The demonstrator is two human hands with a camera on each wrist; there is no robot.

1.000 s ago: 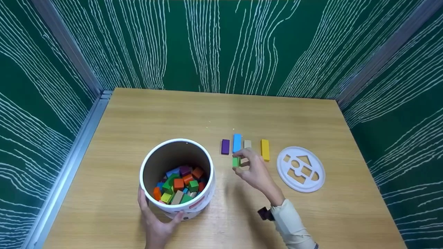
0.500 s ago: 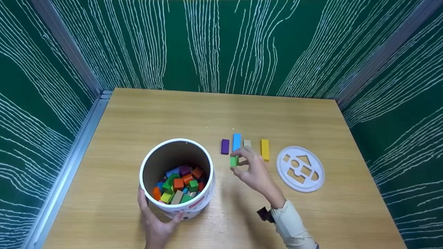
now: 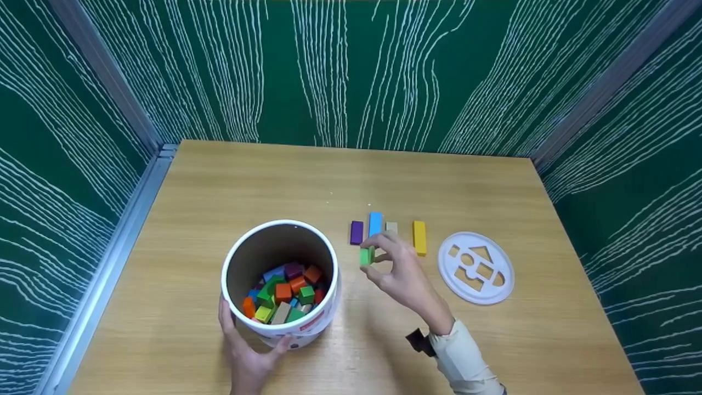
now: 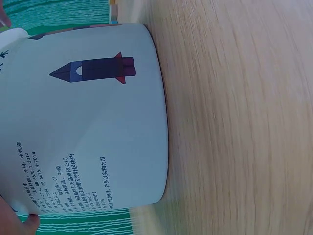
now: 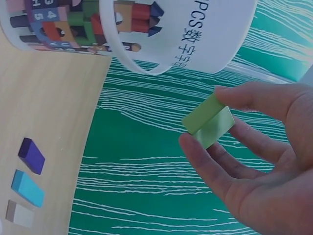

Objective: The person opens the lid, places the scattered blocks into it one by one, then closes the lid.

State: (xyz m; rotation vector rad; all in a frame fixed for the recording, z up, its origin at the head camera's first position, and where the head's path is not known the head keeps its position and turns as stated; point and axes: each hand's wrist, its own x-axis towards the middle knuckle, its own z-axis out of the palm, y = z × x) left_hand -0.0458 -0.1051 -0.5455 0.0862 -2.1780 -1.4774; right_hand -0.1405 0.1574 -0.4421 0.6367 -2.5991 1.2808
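Observation:
My left hand [image 3: 249,359] holds the lower left of a white bucket [image 3: 323,323], thumb on its front and fingers along its side. Inside the bucket lie several colored wooden blocks [image 3: 283,292]. The left wrist view shows the bucket's printed wall [image 4: 98,122], with a thumb or fingertip [image 4: 32,224] at its lower edge. Between thumb and fingertips, my right hand [image 3: 403,271] pinches a small light green block [image 5: 210,122] above the table, to the right of the bucket. A purple block [image 3: 356,232], a blue block [image 3: 375,223] and a beige block [image 3: 391,226] lie just beyond it.
A yellow block [image 3: 419,238] lies right of the beige one. Farther right is a round white lid [image 3: 447,274] with shaped cutouts. A white handle [image 5: 115,44] hangs on the bucket. Green panels [image 3: 351,71] with white lines stand around the wooden table [image 3: 263,181].
My right hand has shifted slightly left toward the bucket, carrying the green block with it. My left hand and the bucket have stayed where they were.

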